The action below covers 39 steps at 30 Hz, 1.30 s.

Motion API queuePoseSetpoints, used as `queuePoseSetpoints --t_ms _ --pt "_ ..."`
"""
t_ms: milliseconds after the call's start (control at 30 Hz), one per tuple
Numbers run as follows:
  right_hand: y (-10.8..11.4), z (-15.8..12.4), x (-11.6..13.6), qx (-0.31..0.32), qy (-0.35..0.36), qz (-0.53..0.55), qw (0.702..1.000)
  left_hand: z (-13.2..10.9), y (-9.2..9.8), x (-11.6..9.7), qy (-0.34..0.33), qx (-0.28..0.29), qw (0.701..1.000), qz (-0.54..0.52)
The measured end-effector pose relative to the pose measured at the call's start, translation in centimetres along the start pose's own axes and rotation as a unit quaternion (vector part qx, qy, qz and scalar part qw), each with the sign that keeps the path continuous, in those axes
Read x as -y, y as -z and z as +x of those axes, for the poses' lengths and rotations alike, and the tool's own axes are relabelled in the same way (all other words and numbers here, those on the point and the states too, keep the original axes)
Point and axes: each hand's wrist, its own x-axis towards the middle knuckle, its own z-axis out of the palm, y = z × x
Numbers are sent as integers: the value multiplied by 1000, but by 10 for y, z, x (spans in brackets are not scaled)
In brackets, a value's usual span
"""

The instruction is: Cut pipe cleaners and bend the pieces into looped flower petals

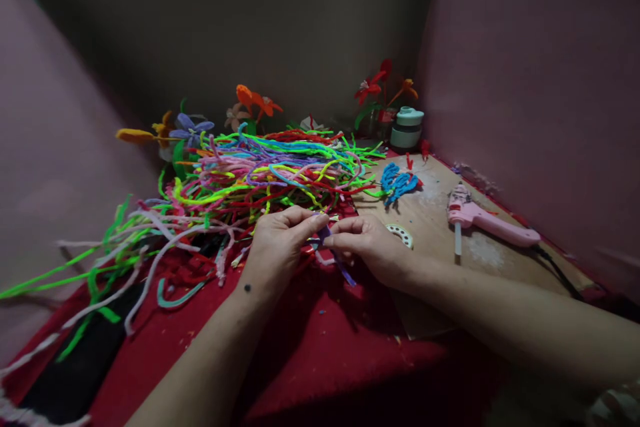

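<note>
Between my two hands is a purple pipe cleaner [346,273], its short free end hanging down toward the red cloth. My left hand [280,247] pinches it near the top with thumb and forefinger. From the other side, the fingertips of my right hand [367,245] are closed on the same piece. My fingers hide most of its shape. Just beyond my hands lies a big heap of colourful pipe cleaners [270,167]. A blue looped pipe-cleaner shape [399,181] rests on the board to the right.
A pink glue gun [493,219] with its cord lies on the brown board [435,193], near a pale ring with holes [400,235]. Behind stand a lidded mint-green jar [407,128], red flowers [370,88] and orange flowers [255,101]. A black flat object [83,360] lies left on the red cloth [310,353].
</note>
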Motion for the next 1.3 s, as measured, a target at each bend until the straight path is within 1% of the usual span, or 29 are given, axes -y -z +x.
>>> queuePoseSetpoints --t_ms 167,367,433,500,567,600,633,667,733,767,800,833,867,933,967,1033,1100,1133,1200,1300 --pt "-2 2 -3 -7 10 14 1000 0 0 3 -13 6 1000 -13" --pt "-3 2 -2 -13 -6 46 999 0 -2 5 -45 -3 999 27" --pt "-2 4 -2 -20 -9 73 997 2 0 4 -47 8 998 34" --pt "-1 6 -2 -37 -12 96 995 4 3 4 -45 32 997 46" --pt "0 8 -4 -50 -18 116 992 5 5 6 -46 47 994 82" --pt "1 9 -5 -53 -20 124 991 5 4 8 -61 41 991 111" --pt "1 10 -5 -57 -21 132 989 4 3 10 -91 23 985 146" --pt "1 10 -6 -62 -21 138 988 3 1 12 -136 -3 974 183" --pt "1 11 -7 -71 -19 147 986 1 -3 16 -240 -55 938 243" --pt "1 11 -7 -72 -16 155 985 0 -4 17 -275 -71 924 257" --pt "1 12 -8 -72 -13 164 984 -1 -5 17 -285 -78 921 255" --pt "1 12 -8 -70 -10 176 982 -1 -5 17 -268 -76 931 235" --pt "2 13 -9 -67 -6 188 980 -1 -5 16 -231 -71 950 198" --pt "3 14 -10 -67 4 210 975 1 -3 14 -134 -50 986 88" --pt "4 15 -11 -69 6 220 973 2 -2 13 -89 -34 995 32" --pt "4 15 -11 -68 -5 239 969 3 -2 12 -14 19 998 -58" --pt "4 15 -11 -66 -22 251 966 3 -5 13 45 74 991 -106" --pt "4 15 -11 -63 -27 253 965 3 -7 14 65 92 986 -121" --pt "4 15 -11 -59 -25 252 966 2 -11 16 80 106 981 -142" --pt "6 16 -11 -65 -12 244 968 3 -11 18 85 111 976 -164"
